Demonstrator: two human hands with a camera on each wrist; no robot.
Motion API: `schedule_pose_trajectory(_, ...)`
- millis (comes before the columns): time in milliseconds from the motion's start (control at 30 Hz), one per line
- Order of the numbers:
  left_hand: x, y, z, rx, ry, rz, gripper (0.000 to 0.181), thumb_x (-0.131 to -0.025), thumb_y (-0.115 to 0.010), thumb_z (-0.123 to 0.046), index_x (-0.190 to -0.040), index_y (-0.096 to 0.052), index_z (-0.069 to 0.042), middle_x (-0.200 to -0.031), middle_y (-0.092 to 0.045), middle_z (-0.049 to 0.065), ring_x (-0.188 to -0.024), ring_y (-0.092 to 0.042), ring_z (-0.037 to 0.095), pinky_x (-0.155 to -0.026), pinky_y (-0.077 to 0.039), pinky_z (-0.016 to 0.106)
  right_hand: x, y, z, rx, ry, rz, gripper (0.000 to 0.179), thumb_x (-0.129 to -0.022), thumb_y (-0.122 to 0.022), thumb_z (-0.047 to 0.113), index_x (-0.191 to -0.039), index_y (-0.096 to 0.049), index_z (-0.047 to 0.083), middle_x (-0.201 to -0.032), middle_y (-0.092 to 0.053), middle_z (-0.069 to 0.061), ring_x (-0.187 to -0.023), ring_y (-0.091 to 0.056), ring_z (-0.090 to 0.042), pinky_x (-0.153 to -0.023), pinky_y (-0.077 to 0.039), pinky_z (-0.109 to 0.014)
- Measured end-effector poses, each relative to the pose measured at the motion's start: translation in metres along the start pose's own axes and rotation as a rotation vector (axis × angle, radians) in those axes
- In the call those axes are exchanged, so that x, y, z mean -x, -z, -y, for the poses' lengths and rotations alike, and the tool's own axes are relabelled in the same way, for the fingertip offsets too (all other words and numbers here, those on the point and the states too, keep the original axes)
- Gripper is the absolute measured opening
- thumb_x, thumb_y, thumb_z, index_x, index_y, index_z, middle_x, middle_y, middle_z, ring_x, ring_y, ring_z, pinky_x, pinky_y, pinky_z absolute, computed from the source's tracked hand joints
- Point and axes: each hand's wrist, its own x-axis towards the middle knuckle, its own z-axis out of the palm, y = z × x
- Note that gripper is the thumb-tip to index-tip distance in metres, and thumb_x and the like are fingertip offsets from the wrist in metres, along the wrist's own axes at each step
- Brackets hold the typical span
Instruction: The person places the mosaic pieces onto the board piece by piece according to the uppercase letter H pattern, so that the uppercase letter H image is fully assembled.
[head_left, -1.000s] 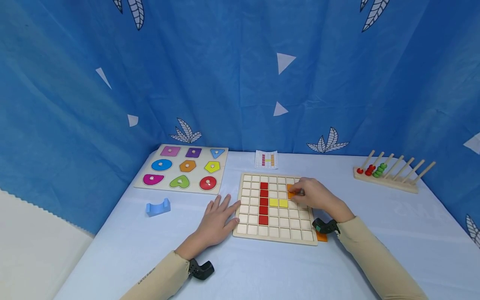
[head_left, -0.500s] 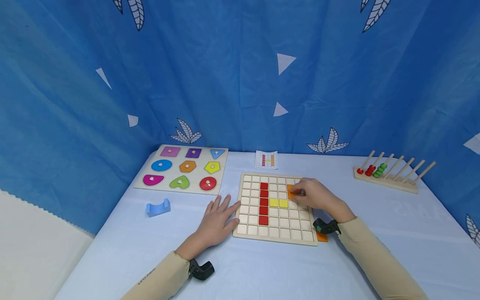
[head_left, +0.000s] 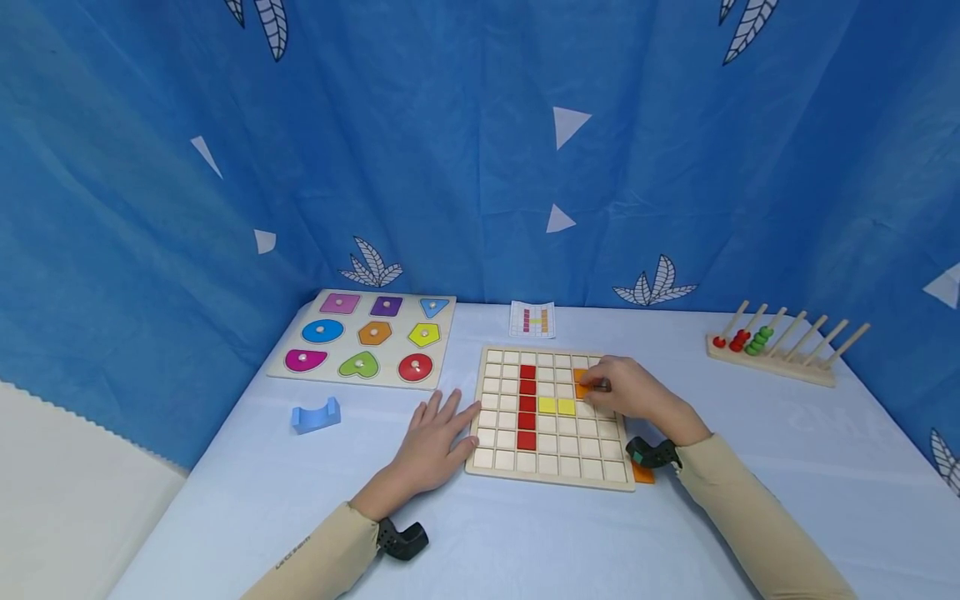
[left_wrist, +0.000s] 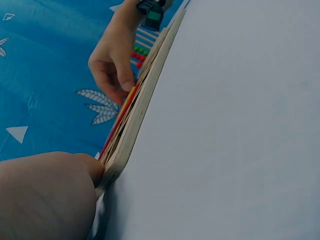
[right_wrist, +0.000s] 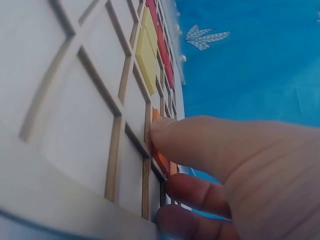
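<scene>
A wooden grid board lies on the table in the head view. It bears a column of several red tiles, two yellow tiles and orange tiles near its right side. My left hand rests with fingers spread, touching the board's left edge. Over the right part of the grid, my right hand pinches an orange tile between thumb and fingers, seated in or at a square. The hand partly hides that tile. Another orange piece shows beside the board's lower right corner, under the wrist.
Behind the board lies a small pattern card. A shape puzzle with knobbed pieces is at the left back, a blue curved block in front of it. A wooden bead counter with pegs stands at the right back.
</scene>
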Motion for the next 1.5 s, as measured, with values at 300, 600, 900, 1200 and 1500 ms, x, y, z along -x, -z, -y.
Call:
schedule_pose_trajectory(300,-0.001,-0.001,0.001,0.005,0.006,0.003,0.054,-0.101,-0.057,-0.033,-0.152,-0.050,-0.016,-0.165,-0.034,0.021,-0.155,-0.019,0.049,-0.123,-0.015,0.068,0.005,0.005,0.001,-0.015,-0.039,0.004,0.023,-0.087,-0.079,0.014,-0.109,-0.078,0.006,-0.091,-0.069,-0.002,-0.074,-0.052,-0.012,-0.064,-0.046,-0.024)
schedule_pose_trajectory(600,-0.001,-0.001,0.001,0.002,0.003,-0.004,0.055,-0.101,-0.057,-0.033,-0.152,-0.050,-0.016,-0.164,-0.035,0.021,-0.155,-0.019,0.050,-0.123,-0.016,0.068,0.018,0.012,-0.003,-0.007,-0.091,0.000,0.024,-0.086,-0.078,0.012,-0.109,-0.077,0.004,-0.087,-0.066,-0.003,-0.070,-0.050,-0.012,-0.061,-0.046,-0.023)
schedule_pose_trajectory(900,-0.001,-0.001,0.001,-0.001,0.006,-0.005,0.055,-0.100,-0.058,-0.035,-0.152,-0.050,-0.018,-0.165,-0.035,0.019,-0.155,-0.019,0.049,-0.123,-0.016,0.067,0.033,0.015,-0.012,0.029,-0.135,-0.008,0.027,-0.085,-0.081,0.016,-0.108,-0.077,0.005,-0.087,-0.065,-0.002,-0.072,-0.050,-0.012,-0.063,-0.045,-0.024)
schedule_pose_trajectory(1200,0.000,-0.002,0.003,0.000,-0.005,-0.008,0.055,-0.100,-0.059,-0.034,-0.151,-0.051,-0.017,-0.164,-0.036,0.021,-0.155,-0.020,0.051,-0.122,-0.016,0.069,0.042,0.017,-0.018,0.055,-0.146,-0.009,0.027,-0.084,-0.081,0.014,-0.109,-0.077,0.003,-0.086,-0.066,-0.001,-0.073,-0.051,-0.012,-0.064,-0.048,-0.023)
schedule_pose_trajectory(1500,-0.001,-0.001,0.001,0.007,0.007,0.001,0.055,-0.100,-0.058,-0.033,-0.152,-0.050,-0.017,-0.164,-0.035,0.021,-0.155,-0.019,0.050,-0.123,-0.015,0.068,0.047,0.016,-0.021,0.059,-0.164,-0.011,0.027,-0.083,-0.081,0.012,-0.108,-0.078,0.004,-0.085,-0.066,0.000,-0.072,-0.051,-0.012,-0.064,-0.047,-0.023)
